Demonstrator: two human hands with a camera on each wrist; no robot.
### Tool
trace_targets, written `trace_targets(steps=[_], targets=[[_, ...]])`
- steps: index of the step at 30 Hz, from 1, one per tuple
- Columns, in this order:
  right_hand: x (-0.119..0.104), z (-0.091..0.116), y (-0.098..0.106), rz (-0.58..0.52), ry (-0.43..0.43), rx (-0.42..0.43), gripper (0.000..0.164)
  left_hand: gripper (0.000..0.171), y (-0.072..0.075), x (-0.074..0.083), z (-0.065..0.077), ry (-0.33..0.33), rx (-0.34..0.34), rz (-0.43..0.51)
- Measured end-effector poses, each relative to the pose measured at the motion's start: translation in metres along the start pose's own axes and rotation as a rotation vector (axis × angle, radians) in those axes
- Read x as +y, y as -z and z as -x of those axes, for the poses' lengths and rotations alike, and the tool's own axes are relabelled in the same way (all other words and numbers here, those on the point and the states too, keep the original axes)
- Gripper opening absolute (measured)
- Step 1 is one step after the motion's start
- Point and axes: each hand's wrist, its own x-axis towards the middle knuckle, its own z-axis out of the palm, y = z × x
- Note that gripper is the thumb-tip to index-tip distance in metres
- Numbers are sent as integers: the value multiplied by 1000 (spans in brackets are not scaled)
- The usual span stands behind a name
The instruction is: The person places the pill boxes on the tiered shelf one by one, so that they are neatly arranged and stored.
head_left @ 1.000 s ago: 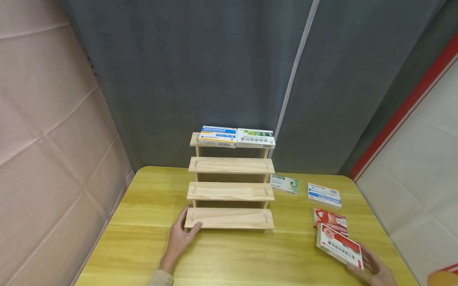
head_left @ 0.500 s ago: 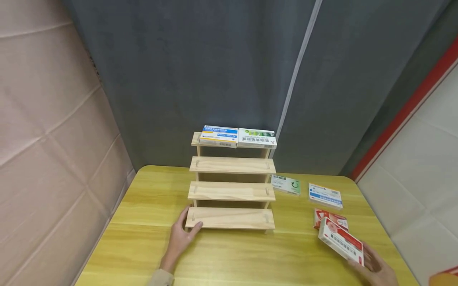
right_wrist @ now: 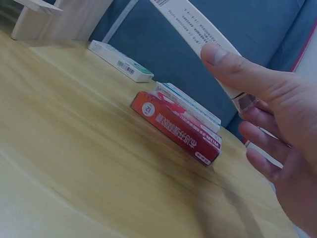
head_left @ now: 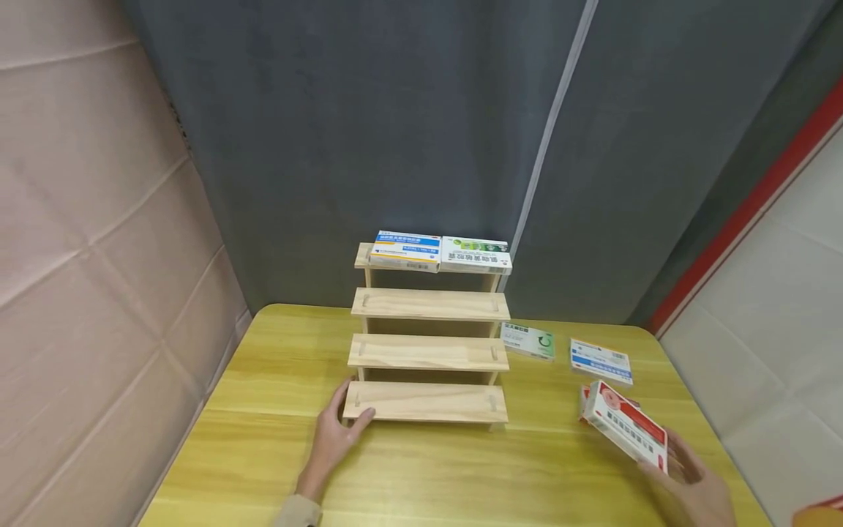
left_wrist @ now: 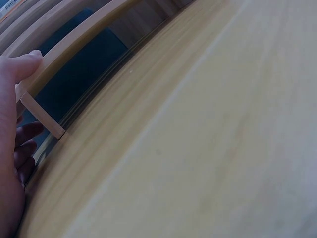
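A four-tier wooden step rack (head_left: 428,353) stands on the table. My left hand (head_left: 331,433) grips the left end of its lowest tier, thumb on the tier's top front edge and fingers around the side. In the left wrist view the thumb (left_wrist: 25,65) lies on the tier and the fingers curl beside the leg. My right hand (head_left: 698,479) pinches one end of a white and red medicine box (head_left: 628,426), tilted and raised off the table. Below it a red medicine box (right_wrist: 176,126) lies on the table, mostly hidden in the head view.
On the top tier lie a blue and white medicine box (head_left: 405,250) and a green and white one (head_left: 476,254). Right of the rack are another green and white box (head_left: 528,341) and a blue and white box (head_left: 601,361). A dark curtain (head_left: 395,132) hangs behind the table (head_left: 461,483).
My right hand has lifted the white and red medicine box slightly up and away, so it covers more of the red box. My left hand keeps its hold on the rack.
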Motion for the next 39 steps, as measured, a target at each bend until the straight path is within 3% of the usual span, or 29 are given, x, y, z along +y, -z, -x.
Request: trace_targets(steps=[10, 17, 23, 27, 33, 39], targets=[[-15, 6, -9, -95, 102, 173, 88, 79, -1, 5, 1, 27, 0, 16], [-30, 11, -13, -138, 94, 252, 87, 81, -1, 20, 3, 58, 6, 44], [-45, 13, -21, -146, 154, 320, 85, 79, -2, 10, 1, 46, 2, 13], [-52, 14, -23, -144, 186, 317, 85, 80, -3, 8, 1, 35, 7, 49], [-64, 13, -27, -187, 194, 291, 85, 78, 2, 32, 4, 33, 2, 58], [-78, 13, -32, -388, 192, 250, 84, 81, 0, 6, 1, 40, -10, 41]])
